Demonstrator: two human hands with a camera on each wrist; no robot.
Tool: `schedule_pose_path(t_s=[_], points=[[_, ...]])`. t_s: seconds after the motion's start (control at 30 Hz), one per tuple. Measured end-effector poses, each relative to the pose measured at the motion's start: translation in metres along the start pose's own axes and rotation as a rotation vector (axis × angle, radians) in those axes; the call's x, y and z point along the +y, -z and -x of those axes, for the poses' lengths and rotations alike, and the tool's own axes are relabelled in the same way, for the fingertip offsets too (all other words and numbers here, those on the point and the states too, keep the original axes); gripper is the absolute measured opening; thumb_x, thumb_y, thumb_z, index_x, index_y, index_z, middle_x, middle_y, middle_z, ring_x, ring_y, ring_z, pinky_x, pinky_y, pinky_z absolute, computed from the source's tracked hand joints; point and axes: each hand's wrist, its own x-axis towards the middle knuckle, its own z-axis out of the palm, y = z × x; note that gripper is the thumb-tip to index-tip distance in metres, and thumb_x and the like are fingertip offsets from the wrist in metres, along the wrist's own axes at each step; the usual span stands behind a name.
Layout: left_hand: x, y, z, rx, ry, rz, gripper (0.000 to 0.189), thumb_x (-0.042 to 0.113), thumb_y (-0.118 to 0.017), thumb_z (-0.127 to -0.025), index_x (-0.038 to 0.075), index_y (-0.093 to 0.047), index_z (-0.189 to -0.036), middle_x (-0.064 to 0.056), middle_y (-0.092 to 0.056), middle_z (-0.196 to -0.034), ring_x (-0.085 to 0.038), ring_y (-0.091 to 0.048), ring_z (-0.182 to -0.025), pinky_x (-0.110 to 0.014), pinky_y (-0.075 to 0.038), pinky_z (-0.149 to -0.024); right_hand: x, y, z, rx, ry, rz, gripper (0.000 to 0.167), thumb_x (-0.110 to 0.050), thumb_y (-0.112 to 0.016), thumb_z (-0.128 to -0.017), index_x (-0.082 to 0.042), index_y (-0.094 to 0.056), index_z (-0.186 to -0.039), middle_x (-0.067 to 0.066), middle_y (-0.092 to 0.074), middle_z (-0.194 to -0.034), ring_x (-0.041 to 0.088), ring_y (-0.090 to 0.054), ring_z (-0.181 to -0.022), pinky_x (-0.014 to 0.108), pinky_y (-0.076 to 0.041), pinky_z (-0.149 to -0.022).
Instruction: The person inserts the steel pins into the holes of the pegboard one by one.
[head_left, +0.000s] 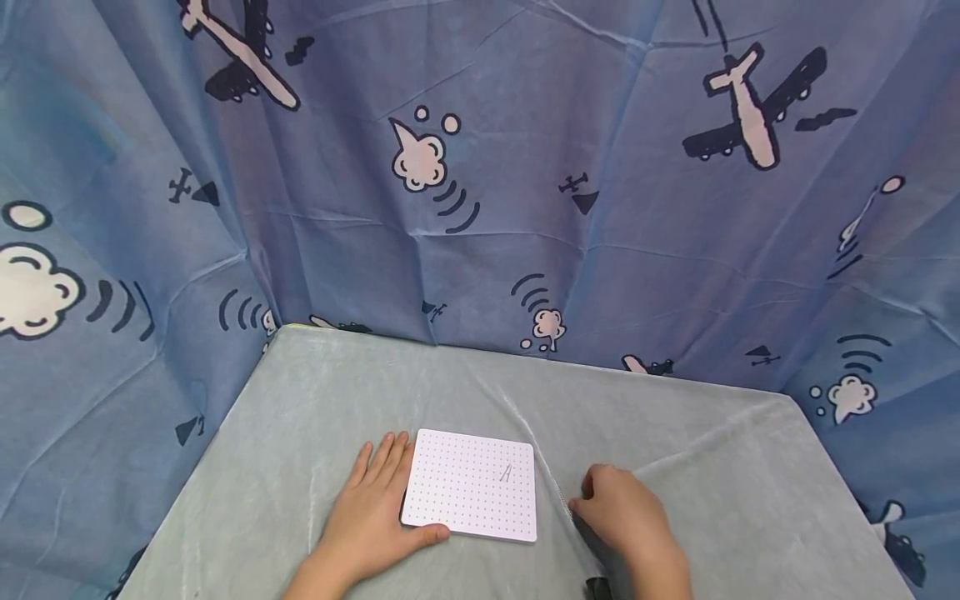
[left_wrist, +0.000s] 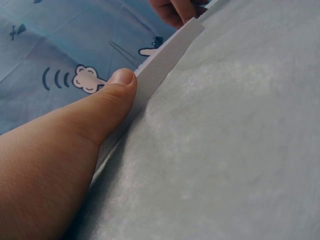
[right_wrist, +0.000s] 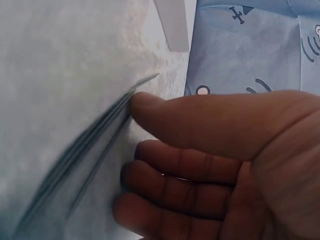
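A white, dot-patterned rectangular pad (head_left: 472, 487) lies flat on the grey cloth (head_left: 420, 379), with a handwritten "A" near its right side. My left hand (head_left: 375, 508) rests along the pad's left edge, fingers straight and together. Its thumb (left_wrist: 117, 92) lies against the near edge of the pad. To the right, apart from the pad, my right hand (head_left: 626, 512) has curled fingers and pinches a fold of the cloth. Dark creases run to its thumb tip (right_wrist: 145, 102) in the right wrist view; its index finger is hidden there.
A blue curtain (head_left: 495, 208) printed with planes and clouds rises behind the covered table and along both sides. A long crease (head_left: 525, 425) crosses the cloth beside the pad. Near my right wrist is a small black object (head_left: 597, 587), cut off by the frame.
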Motion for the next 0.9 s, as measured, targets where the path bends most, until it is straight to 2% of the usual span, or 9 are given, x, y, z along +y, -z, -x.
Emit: schedule_pose_path(t_s=[0.27,0.43,0.9], points=[[-0.0013,-0.0007,0.0004,0.000,-0.004,0.000,0.135,0.099,-0.056,-0.081,0.000,-0.035,-0.170,-0.018,-0.033,-0.176,-0.034,-0.021,-0.167,-0.052,-0.006,-0.137,-0.0034,-0.0002,0.0042,-0.018,0.011,-0.021,0.022,-0.025,-0.083,-0.090,-0.012,-0.071,-0.078,-0.001,-0.065,-0.073,0.019,-0.057,-0.065,0.040,-0.051,-0.059],[-0.0013,-0.0006,0.0004,0.000,-0.004,-0.001,0.135,0.099,-0.056,-0.081,0.000,-0.034,-0.170,-0.017,-0.032,-0.176,-0.034,-0.021,-0.167,-0.051,-0.005,-0.137,-0.0064,-0.0023,0.0051,-0.022,0.022,-0.034,0.023,-0.025,-0.085,-0.089,-0.013,-0.071,-0.076,-0.002,-0.064,-0.072,0.018,-0.057,-0.063,0.039,-0.050,-0.057],[-0.0013,-0.0012,0.0007,0.016,-0.013,0.007,0.134,0.098,-0.058,-0.080,0.000,-0.036,-0.169,-0.018,-0.034,-0.176,-0.034,-0.022,-0.166,-0.052,-0.007,-0.137,-0.0102,-0.0069,0.0092,0.015,0.068,-0.051,0.022,-0.009,-0.076,-0.082,-0.016,-0.062,-0.066,-0.003,-0.056,-0.061,0.018,-0.051,-0.056,0.034,-0.042,-0.050]])
